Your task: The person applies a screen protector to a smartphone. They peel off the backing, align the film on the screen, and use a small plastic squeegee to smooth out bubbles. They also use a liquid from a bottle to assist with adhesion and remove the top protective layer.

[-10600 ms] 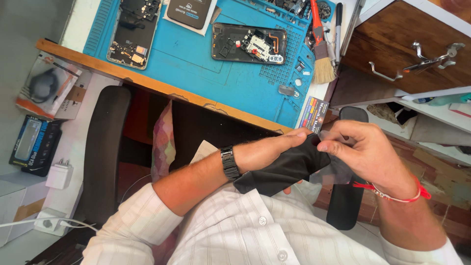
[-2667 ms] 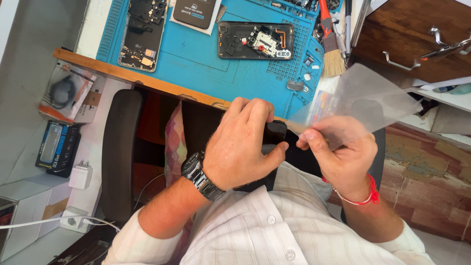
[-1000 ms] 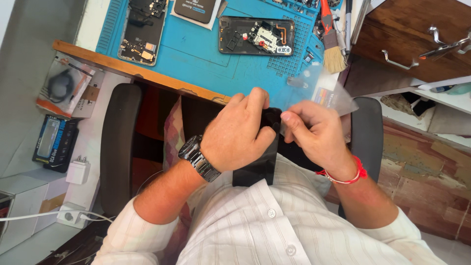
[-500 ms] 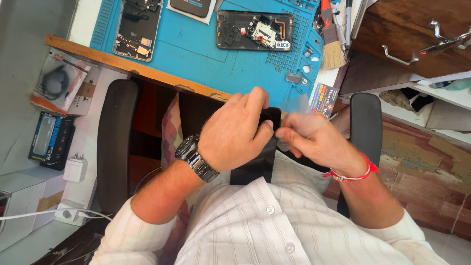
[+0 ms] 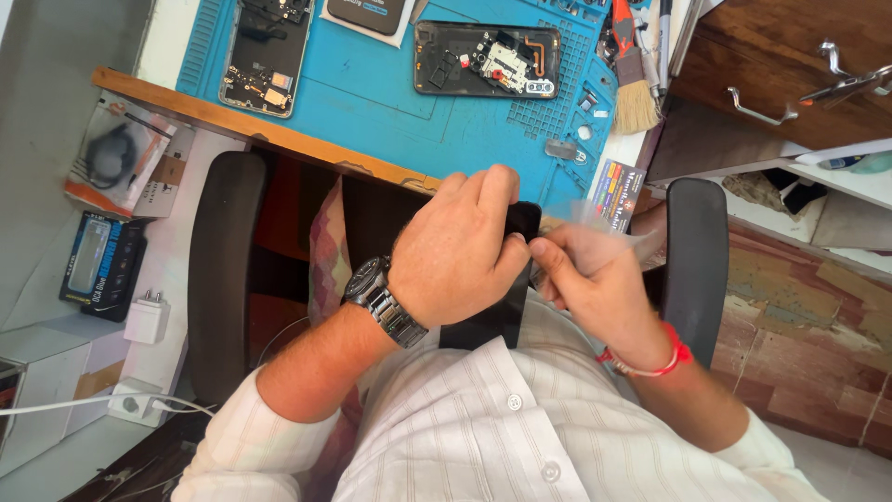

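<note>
My left hand [image 5: 460, 249], with a dark metal watch on the wrist, wraps over a flat black phone-sized slab [image 5: 502, 307] held upright against my lap. My right hand [image 5: 590, 284], with a red thread at the wrist, pinches a thin clear plastic film [image 5: 624, 234] at the slab's top right corner. The film is blurred and partly crumpled between my fingers. Most of the slab is hidden under my left hand.
A blue work mat [image 5: 390, 84] on the wooden desk carries two opened phones [image 5: 488, 60] [image 5: 268, 58], small screws and a brush [image 5: 636, 93]. Black chair armrests [image 5: 692, 260] [image 5: 218, 251] flank my lap. Wooden drawers [image 5: 790, 74] stand at right, boxes and a charger [image 5: 147, 316] at left.
The large clear film held up in front of the desk has come down and bunched into my right hand beside the slab. My left hand stays clasped over the slab.
</note>
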